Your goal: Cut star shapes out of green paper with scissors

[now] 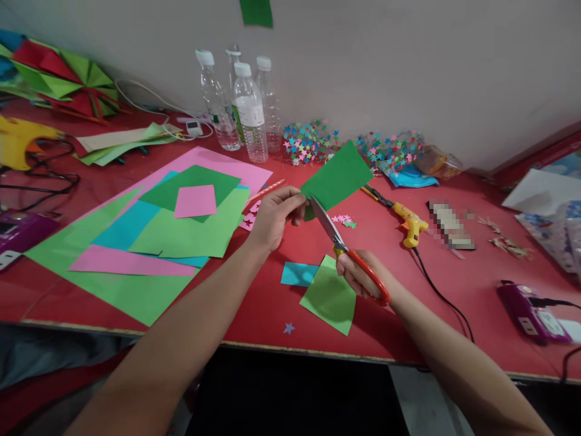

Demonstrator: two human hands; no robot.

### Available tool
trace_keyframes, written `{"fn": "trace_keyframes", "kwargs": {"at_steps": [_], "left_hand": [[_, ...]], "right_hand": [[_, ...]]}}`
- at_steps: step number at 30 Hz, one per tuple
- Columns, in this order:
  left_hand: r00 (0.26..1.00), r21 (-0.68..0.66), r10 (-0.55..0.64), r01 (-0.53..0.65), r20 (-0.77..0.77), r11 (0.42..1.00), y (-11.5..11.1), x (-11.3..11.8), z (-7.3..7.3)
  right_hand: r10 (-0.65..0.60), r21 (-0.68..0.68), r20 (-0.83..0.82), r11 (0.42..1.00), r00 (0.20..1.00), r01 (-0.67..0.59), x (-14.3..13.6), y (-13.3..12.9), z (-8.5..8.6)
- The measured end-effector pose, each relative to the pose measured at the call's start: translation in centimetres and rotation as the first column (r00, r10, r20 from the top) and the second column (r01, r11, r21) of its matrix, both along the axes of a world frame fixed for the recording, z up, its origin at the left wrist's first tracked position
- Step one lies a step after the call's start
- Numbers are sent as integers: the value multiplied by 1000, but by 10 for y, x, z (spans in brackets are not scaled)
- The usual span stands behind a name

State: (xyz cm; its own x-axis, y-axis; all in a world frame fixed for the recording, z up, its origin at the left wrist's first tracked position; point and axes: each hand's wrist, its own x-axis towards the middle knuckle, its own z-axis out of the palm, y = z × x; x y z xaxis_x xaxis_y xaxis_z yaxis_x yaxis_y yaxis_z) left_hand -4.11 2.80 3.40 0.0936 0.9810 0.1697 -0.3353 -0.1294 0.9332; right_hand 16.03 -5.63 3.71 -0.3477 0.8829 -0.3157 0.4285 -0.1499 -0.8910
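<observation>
My left hand (278, 215) pinches a dark green sheet of paper (338, 177) by its lower left corner, holding it above the red table. Red-handled scissors (370, 275) are in my right hand (358, 271), the fingers wrapped round the handles. Their blades (324, 217) point up and left, with the tips at the green paper close to my left fingertips. Below the scissors lie a light green piece of paper (333, 300) and a small blue piece (297, 274), which the light green one partly meets. A purple star (288, 328) rests near the table's front edge.
Stacked coloured sheets (181, 233) cover the table's left part. Clear plastic bottles (252, 115) stand by the wall, beside bunches of star decorations (311, 142). At right are a yellow glue gun (412, 225) with a black cord and a purple power socket (533, 312).
</observation>
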Motion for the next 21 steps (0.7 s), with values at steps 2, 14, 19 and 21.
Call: {"fn": "trace_keyframes", "kwargs": {"at_steps": [2, 14, 19, 21], "left_hand": [[1000, 22, 15, -15, -2, 1000, 0, 0, 0], [995, 38, 76, -74, -64, 997, -2, 1, 2], [996, 26, 75, -73, -46, 997, -2, 1, 2], [996, 28, 74, -73, -47, 997, -1, 1, 2]], "right_hand": [[3, 0, -6, 1000, 1000, -3, 0, 0, 0], [18, 6, -9, 1000, 1000, -18, 3, 0, -5], [-1, -9, -2, 1000, 1000, 1, 0, 0, -2], [-6, -14, 4, 1000, 1000, 6, -1, 0, -1]]}}
